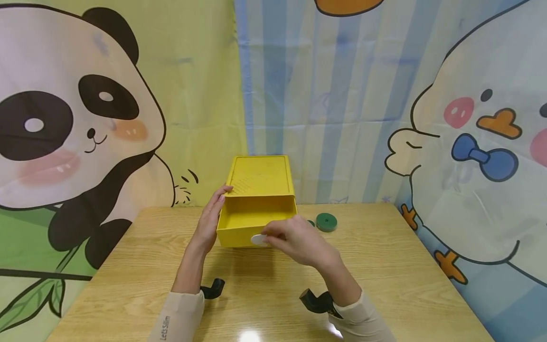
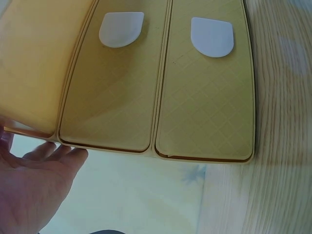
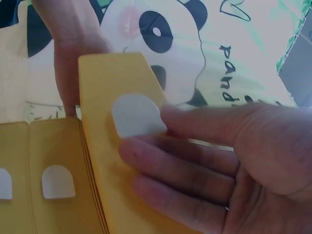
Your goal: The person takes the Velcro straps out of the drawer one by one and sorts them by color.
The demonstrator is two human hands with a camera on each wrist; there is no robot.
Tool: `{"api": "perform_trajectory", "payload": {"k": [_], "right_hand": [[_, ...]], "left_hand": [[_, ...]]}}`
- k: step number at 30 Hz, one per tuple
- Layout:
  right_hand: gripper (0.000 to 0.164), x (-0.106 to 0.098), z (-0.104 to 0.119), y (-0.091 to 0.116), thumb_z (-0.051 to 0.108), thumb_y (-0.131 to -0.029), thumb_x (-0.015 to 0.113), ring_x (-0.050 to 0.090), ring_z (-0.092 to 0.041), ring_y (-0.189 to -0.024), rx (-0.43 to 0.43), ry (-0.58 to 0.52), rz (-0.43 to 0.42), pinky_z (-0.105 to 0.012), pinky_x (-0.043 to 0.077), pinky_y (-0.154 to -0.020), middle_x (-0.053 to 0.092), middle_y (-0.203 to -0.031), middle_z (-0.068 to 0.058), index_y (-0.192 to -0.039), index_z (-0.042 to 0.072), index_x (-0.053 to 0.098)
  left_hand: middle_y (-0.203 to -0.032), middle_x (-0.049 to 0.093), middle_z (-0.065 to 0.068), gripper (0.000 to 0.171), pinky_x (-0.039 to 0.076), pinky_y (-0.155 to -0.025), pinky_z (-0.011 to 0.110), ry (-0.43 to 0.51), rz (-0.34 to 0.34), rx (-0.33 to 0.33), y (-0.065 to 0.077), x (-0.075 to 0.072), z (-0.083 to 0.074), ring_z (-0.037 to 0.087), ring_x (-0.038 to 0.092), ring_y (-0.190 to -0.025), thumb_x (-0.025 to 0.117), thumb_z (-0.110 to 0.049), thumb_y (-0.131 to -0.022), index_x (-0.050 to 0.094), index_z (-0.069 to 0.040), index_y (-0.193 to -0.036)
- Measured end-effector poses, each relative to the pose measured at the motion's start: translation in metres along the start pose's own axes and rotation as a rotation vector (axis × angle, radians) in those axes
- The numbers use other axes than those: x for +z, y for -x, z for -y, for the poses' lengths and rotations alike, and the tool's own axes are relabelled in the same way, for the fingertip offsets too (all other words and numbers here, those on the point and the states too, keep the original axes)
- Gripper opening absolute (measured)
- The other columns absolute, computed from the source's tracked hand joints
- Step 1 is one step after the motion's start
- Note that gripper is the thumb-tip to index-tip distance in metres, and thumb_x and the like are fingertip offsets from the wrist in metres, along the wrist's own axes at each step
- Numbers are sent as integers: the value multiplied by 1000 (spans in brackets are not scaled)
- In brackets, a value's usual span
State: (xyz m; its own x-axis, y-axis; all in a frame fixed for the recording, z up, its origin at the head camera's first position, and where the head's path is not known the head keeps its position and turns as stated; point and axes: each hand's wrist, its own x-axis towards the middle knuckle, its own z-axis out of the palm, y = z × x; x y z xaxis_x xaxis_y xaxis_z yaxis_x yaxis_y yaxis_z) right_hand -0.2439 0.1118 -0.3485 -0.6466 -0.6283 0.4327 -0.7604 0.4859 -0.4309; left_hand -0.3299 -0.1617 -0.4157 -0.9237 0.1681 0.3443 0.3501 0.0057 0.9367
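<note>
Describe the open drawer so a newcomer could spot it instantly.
Find the yellow cabinet on the wooden table. Its top drawer juts toward the person, the right hand pinching that drawer's white tab. Unlike the two closed drawers beneath, it stands open.

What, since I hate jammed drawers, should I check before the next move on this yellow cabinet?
1. Pull tab gripped: ok; the right hand pinches the white tab of the top drawer.
2. Cabinet steadied: ok; the left hand touches the left side of the yellow cabinet.
3. Lower drawers closed: ok; both sit in the cabinet.
4. Both green discs in full view: not ok; one shows fully, the other is partly hidden behind the right hand.
5. Drawer floor free of objects: cannot tell; the front panel hides part of it.
</note>
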Motion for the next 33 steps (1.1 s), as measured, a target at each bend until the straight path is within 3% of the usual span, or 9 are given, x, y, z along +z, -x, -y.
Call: {"api": "perform_trajectory", "payload": {"k": [4, 12, 21, 29, 33], "right_hand": [[6, 6, 1, -3, 15, -97, 75, 50, 3, -58, 22, 39, -70, -17, 44, -53, 74, -79, 6, -99, 13, 80], [6, 16, -6, -9, 17, -97, 76, 50, 2, -55, 66, 65, -157, -18, 44, -51, 76, -81, 3, -96, 14, 81], [4, 25, -16, -14, 18, -96, 77, 51, 3, -55, 39, 122, -265, -18, 41, -50, 76, -80, 6, -95, 16, 80], [5, 38, -27, -22, 14, -96, 76, 66, -5, -63, 35, 136, -362, -15, 47, -55, 80, -87, 1, -98, 13, 80], [4, 41, -31, -26, 15, -96, 77, 66, -5, -62, 31, 133, -396, -16, 48, -54, 79, -84, 1, -96, 12, 80]], "left_hand": [[-174, 14, -2, 50, 0, -129, 58, 3, 2, 2, 1, 0, 0, 20, 3, -162, 31, -44, -115, 41, -16, -155], [-174, 13, -2, 52, -1, -128, 60, 2, 10, -4, 1, 0, 0, 20, 2, -162, 31, -46, -114, 40, -17, -156], [-175, 10, -3, 53, -5, -125, 66, -1, 13, -17, 1, -1, 1, 22, -2, -162, 30, -49, -114, 40, -19, -156], [-175, 9, -6, 59, 13, -127, 61, 30, 27, -33, 0, -1, 3, 22, 6, -161, 29, -58, -111, 38, -22, -157], [-175, 8, -5, 57, 12, -126, 65, 25, 26, -26, -1, -1, 2, 23, 3, -161, 29, -55, -112, 38, -22, -157]]}}
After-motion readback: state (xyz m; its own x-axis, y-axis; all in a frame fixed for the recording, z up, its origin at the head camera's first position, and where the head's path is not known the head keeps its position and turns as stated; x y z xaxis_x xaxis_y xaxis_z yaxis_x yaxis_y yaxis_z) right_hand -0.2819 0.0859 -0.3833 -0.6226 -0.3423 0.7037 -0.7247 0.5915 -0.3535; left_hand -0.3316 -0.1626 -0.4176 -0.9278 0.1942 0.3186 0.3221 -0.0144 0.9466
